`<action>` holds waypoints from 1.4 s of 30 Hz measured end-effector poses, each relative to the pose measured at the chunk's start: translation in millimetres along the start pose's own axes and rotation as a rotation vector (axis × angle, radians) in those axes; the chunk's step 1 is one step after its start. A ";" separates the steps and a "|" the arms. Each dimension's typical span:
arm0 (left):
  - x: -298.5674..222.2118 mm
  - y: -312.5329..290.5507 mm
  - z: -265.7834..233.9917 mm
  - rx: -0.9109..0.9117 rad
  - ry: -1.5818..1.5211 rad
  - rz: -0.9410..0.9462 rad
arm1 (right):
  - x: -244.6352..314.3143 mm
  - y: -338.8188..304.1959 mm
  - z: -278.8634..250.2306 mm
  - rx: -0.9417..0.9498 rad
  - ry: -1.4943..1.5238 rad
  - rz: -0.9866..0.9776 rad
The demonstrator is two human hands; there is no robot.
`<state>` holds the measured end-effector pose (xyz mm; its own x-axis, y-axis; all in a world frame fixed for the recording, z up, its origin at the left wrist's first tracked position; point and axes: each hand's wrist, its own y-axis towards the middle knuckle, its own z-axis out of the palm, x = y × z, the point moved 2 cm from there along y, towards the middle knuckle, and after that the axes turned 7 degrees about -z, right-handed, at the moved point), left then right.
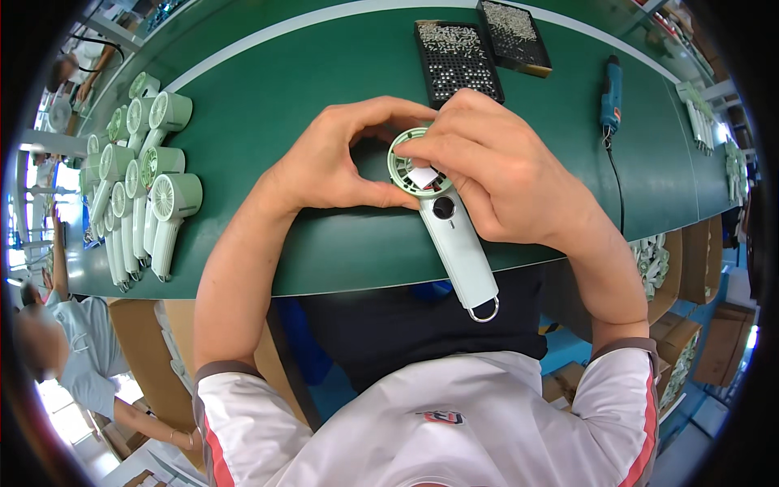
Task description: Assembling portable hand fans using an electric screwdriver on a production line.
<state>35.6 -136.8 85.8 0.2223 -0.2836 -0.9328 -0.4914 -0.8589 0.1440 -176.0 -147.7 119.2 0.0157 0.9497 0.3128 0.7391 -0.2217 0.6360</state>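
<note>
A handheld fan (459, 252) with a white handle and a pale green round head lies at the table's front edge, its handle end with a metal loop reaching past that edge. My left hand (345, 154) curves round the head, thumb and fingers gripping its rim from the left. Over the head's open face, my right hand (495, 166) has its fingers pinched together. They cover part of the face, and what is between them is hidden. Under those fingers a small white piece (423, 177) shows inside the head.
Several similar handheld fans (166, 199) stand bunched at the left. Beyond my hands are a black tray of small screws (458, 61) and a second black tray (514, 36). A blue electric screwdriver (612, 93) with a cord lies at the right. Another person (89, 341) is at far left.
</note>
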 end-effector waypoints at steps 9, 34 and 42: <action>4.7 -1.2 -4.0 0.047 0.037 0.022 | -39.0 -18.1 -40.6 -0.030 -0.431 0.046; -17.1 31.7 -17.7 0.294 0.128 -0.196 | -101.3 -121.5 -173.0 0.439 -1.134 0.396; -12.0 29.8 -15.0 0.250 0.098 -0.136 | -153.9 -153.1 -168.1 0.611 -0.898 0.210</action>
<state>30.9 -165.3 106.3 0.3744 -0.2229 -0.9001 -0.6406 -0.7640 -0.0772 -404.7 -297.1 92.2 0.4802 0.7760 -0.4089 0.8685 -0.4860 0.0975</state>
